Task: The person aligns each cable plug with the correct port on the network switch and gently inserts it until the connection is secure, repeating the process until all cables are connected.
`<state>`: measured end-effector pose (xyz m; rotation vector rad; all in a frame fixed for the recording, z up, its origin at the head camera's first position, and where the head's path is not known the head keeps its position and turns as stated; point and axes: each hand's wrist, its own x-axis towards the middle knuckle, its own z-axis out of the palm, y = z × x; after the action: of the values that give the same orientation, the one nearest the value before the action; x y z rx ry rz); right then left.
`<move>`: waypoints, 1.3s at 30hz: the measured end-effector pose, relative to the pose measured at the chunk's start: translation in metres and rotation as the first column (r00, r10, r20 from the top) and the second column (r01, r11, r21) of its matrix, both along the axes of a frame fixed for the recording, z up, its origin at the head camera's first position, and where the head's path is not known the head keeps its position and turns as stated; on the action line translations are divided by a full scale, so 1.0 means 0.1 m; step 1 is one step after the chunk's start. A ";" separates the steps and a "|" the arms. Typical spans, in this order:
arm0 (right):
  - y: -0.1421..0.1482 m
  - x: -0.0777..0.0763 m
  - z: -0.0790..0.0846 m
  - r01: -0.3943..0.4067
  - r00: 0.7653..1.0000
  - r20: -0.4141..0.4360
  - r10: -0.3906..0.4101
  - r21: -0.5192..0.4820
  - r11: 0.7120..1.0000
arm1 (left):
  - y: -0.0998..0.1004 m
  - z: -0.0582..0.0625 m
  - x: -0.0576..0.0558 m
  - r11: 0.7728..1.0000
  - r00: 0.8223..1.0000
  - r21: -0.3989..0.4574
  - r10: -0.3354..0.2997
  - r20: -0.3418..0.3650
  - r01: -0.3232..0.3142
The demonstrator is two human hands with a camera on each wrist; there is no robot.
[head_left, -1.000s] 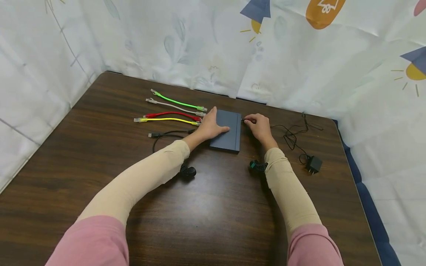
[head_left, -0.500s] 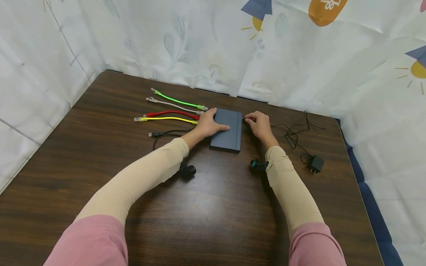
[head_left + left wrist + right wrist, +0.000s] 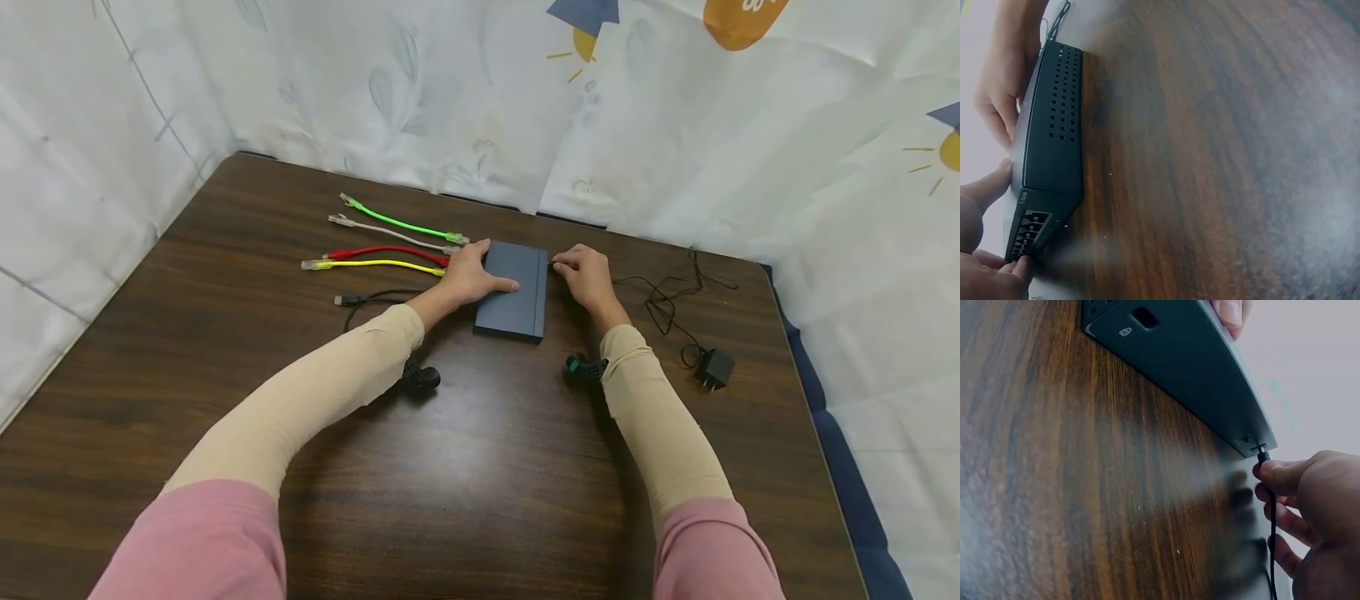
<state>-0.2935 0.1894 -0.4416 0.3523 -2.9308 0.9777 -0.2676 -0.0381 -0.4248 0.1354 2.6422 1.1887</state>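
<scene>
A dark blue-grey network switch (image 3: 510, 312) lies flat at the far middle of the table. My left hand (image 3: 467, 277) grips it from the left, thumb on the top face and fingertips at the row of ports (image 3: 1030, 228). On the opposite side, my right hand (image 3: 587, 277) pinches the thin black plug (image 3: 1264, 456) of a power cable between thumb and index finger. The plug's tip meets the switch's side panel near its far corner. From there the black cable (image 3: 1273, 531) hangs down past the palm.
Green (image 3: 397, 222), white (image 3: 390, 233), red (image 3: 386, 249) and yellow (image 3: 378, 262) network cables lie left of the switch. A black USB cable (image 3: 363, 301) is partly behind the left forearm. At right sits the black power adapter (image 3: 715, 368) with its loosely bunched cord (image 3: 663, 308).
The head view tilts slightly downward. My right fingertips have come a little closer to the switch's side, still pinching the plug. My left hand keeps its grip on the switch.
</scene>
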 end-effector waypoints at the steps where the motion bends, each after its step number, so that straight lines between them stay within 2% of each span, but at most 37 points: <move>1: 0.00 0.00 0.00 -0.006 1.000 -0.001 0.006 0.002 1.000 | 0.00 0.00 0.00 1.000 1.000 -0.015 -0.004 -0.003 0.004; 9: -0.03 -0.01 -0.01 -0.034 0.999 -0.029 0.035 0.017 0.999 | 0.01 0.02 -0.05 0.994 0.999 -0.099 -0.050 -0.014 0.049; 14: -0.01 -0.02 0.01 -0.029 1.000 -0.009 0.029 0.020 0.999 | 0.02 0.04 -0.04 0.995 0.999 -0.093 -0.047 -0.004 0.047; 25: -0.04 0.05 0.05 0.017 0.998 0.053 -0.019 0.040 0.999 | 0.02 0.00 -0.03 0.995 0.998 -0.082 -0.061 -0.012 0.059; 34: -0.05 0.14 0.12 0.023 1.000 0.010 -0.023 0.025 0.999 | -0.02 0.08 0.01 0.994 0.995 -0.068 -0.090 -0.053 0.086; 39: -0.07 0.21 0.18 0.005 1.000 -0.011 -0.006 -0.025 1.000 | -0.08 0.13 0.05 0.991 0.989 -0.069 -0.118 -0.085 0.113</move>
<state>-0.2730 0.1820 -0.4236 0.3471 -2.9055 1.0080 -0.2628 -0.0466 -0.4117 0.3329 2.7038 1.0839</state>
